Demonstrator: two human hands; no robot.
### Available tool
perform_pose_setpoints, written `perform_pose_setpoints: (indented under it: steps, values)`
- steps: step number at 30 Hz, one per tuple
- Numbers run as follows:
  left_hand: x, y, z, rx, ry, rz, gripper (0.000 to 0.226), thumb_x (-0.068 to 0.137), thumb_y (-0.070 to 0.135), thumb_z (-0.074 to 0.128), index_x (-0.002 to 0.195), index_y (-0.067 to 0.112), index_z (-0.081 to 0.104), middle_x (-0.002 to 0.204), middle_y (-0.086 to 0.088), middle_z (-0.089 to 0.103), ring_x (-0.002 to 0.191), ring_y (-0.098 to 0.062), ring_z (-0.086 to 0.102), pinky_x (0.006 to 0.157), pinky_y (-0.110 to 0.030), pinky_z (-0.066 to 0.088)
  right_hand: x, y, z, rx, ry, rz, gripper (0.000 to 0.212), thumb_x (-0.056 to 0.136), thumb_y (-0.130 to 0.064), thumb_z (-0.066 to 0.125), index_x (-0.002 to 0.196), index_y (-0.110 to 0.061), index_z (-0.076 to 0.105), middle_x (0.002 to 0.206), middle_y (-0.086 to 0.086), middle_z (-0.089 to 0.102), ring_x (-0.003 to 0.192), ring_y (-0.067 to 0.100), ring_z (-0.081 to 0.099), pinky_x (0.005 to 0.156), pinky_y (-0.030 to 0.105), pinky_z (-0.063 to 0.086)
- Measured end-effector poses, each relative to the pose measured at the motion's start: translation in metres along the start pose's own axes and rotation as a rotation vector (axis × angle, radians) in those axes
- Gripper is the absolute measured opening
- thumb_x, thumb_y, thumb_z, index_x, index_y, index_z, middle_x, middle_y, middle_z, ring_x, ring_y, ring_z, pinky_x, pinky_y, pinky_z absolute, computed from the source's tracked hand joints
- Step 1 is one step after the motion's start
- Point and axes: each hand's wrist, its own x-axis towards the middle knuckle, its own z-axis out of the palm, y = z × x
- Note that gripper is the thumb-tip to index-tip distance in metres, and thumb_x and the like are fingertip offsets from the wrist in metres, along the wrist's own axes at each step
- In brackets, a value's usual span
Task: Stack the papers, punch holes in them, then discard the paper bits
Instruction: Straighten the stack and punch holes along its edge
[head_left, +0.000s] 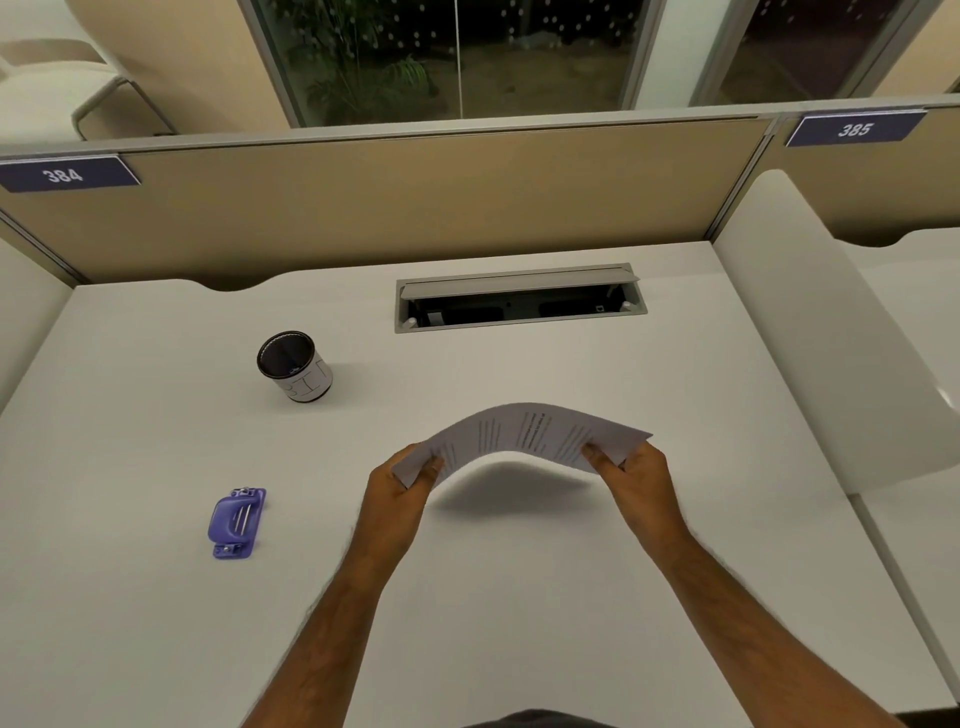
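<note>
Both hands, left hand (402, 480) and right hand (636, 475), pinch opposite ends of the white printed papers (524, 434), which arch upward above the middle of the white desk (519, 597). The purple plastic hole punch (237, 522) lies toward the desk's left edge, with the black cylindrical cup (294, 365) farther back.

The printed lines on the papers (524, 434) are too small and blurred to read, and how many sheets make up the bundle cannot be told. The fingers (597, 456) of both hands are mostly hidden beneath the sheets' ends. The marks on the cup (301, 374) are illegible, and its dark inside hides any contents. The punch (238, 522) shows no readable detail of its slot. Both forearms run off the bottom edge.
</note>
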Motion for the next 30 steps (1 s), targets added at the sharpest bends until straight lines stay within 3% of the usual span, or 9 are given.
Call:
perform_pose_setpoints:
  steps: [3, 6, 7, 11, 15, 18, 22, 26, 30]
  values:
    - [0.0, -0.01, 0.002, 0.036, -0.02, -0.039, 0.024, 0.103, 0.023, 0.061, 0.123, 0.032, 0.071, 0.109, 0.016, 0.075, 0.111, -0.005, 0.068, 0.078, -0.006, 0.051, -0.003, 0.006, 0.002, -0.026, -0.03, 0.021, 0.026, 0.09, -0.019, 0.076, 0.113, -0.025, 0.065, 0.104, -0.013, 0.073, 0.093, 0.005, 0.072, 0.078, 0.016, 0.057]
    - [0.001, -0.015, 0.005, 0.078, 0.01, -0.095, 0.02, 0.102, 0.021, 0.061, 0.119, 0.026, 0.072, 0.103, 0.01, 0.075, 0.107, -0.017, 0.071, 0.079, -0.018, 0.054, -0.005, 0.012, 0.004, -0.054, -0.029, 0.021, 0.028, 0.093, -0.016, 0.072, 0.12, -0.019, 0.064, 0.106, -0.006, 0.073, 0.099, 0.011, 0.071, 0.079, 0.019, 0.056]
    - [0.0, -0.013, 0.006, 0.066, 0.012, -0.089, 0.021, 0.102, 0.022, 0.062, 0.115, 0.034, 0.073, 0.102, 0.01, 0.077, 0.105, -0.012, 0.072, 0.083, -0.02, 0.056, -0.005, 0.011, 0.004, -0.057, -0.017, 0.015, 0.03, 0.093, -0.018, 0.072, 0.123, -0.017, 0.065, 0.108, -0.004, 0.073, 0.099, 0.01, 0.071, 0.079, 0.018, 0.057]
    - [-0.002, 0.0, 0.004, 0.054, -0.007, -0.01, 0.04, 0.103, 0.024, 0.06, 0.104, 0.063, 0.069, 0.102, 0.029, 0.074, 0.099, 0.01, 0.068, 0.074, -0.004, 0.05, -0.008, 0.008, 0.004, -0.061, 0.016, -0.005, 0.034, 0.092, -0.026, 0.074, 0.123, -0.022, 0.064, 0.107, -0.011, 0.073, 0.097, 0.002, 0.07, 0.075, 0.015, 0.058]
    - [-0.003, -0.009, 0.005, 0.109, -0.079, -0.062, 0.033, 0.104, 0.02, 0.058, 0.12, 0.049, 0.064, 0.11, 0.028, 0.072, 0.108, 0.012, 0.063, 0.09, -0.01, 0.05, -0.012, 0.014, 0.008, -0.076, -0.039, 0.01, 0.028, 0.093, -0.015, 0.071, 0.119, -0.023, 0.063, 0.104, -0.009, 0.072, 0.101, 0.014, 0.071, 0.081, 0.023, 0.058]
    - [-0.004, -0.014, -0.001, 0.089, -0.032, -0.065, 0.036, 0.102, 0.015, 0.061, 0.12, 0.046, 0.064, 0.107, 0.033, 0.072, 0.106, 0.011, 0.065, 0.082, -0.005, 0.05, -0.012, 0.01, 0.007, -0.09, -0.046, -0.029, 0.023, 0.095, -0.016, 0.069, 0.115, -0.027, 0.064, 0.103, -0.009, 0.073, 0.102, 0.016, 0.071, 0.082, 0.025, 0.058]
    - [-0.002, -0.007, -0.014, 0.038, 0.085, -0.013, 0.05, 0.094, 0.018, 0.073, 0.135, 0.04, 0.054, 0.121, 0.032, 0.067, 0.113, 0.006, 0.064, 0.08, -0.007, 0.053, -0.009, -0.014, -0.005, -0.201, -0.054, -0.219, 0.017, 0.098, -0.02, 0.066, 0.101, -0.037, 0.066, 0.095, -0.017, 0.072, 0.094, 0.008, 0.068, 0.076, 0.019, 0.052]
    - [-0.005, 0.007, -0.018, 0.287, 0.386, 0.17, 0.064, 0.084, 0.023, 0.083, 0.136, 0.033, 0.047, 0.134, 0.017, 0.054, 0.12, -0.008, 0.055, 0.105, -0.029, 0.043, -0.005, -0.051, -0.017, -0.385, -0.069, -0.489, 0.027, 0.095, -0.007, 0.061, 0.1, -0.033, 0.069, 0.099, -0.022, 0.072, 0.096, -0.003, 0.065, 0.082, 0.009, 0.044]
    - [-0.004, 0.03, -0.014, 0.729, 0.377, 0.425, 0.066, 0.081, 0.046, 0.08, 0.137, 0.028, 0.05, 0.137, 0.006, 0.056, 0.134, -0.018, 0.047, 0.113, -0.038, 0.029, -0.007, -0.08, -0.024, -0.629, -0.072, -0.714, 0.029, 0.089, -0.016, 0.051, 0.105, -0.021, 0.075, 0.106, -0.016, 0.073, 0.1, 0.01, 0.065, 0.095, 0.031, 0.039]
